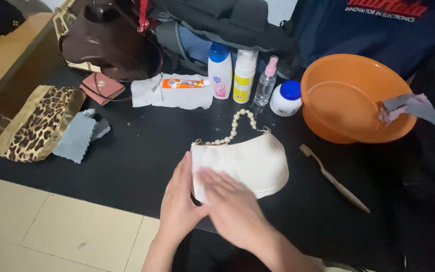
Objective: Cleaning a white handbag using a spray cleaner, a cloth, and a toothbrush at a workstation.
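Both hands were laid on a small cream handbag [250, 163] with a pearl-bead handle, which was set flat near the middle of a black tabletop [132, 161]. The left hand [179, 196] was curved around the bag's left end, its grip a loose clasp on that edge with the fingers extended. The right hand [232, 204] was spread flat, palm down, on the bag's front face; its fingers were blurred, and nothing was seen clamped in it.

Just behind the handbag, a white bottle with a blue cap [219, 71], a white and yellow pump bottle [244, 75], a small clear spray bottle [266, 82] and a white jar with a blue lid [286, 98] were lined up. A toothpaste tube [185, 83] on a white cloth [169, 95] was placed behind the handbag to the left. An orange basin [351, 95] with a grey rag [414, 108] over its rim was seen right of the handbag, and a wooden toothbrush [334, 179] just beside the bag on that side. Well to the left of the handbag were a leopard-print pouch [39, 123] and a blue-grey cloth [76, 136].
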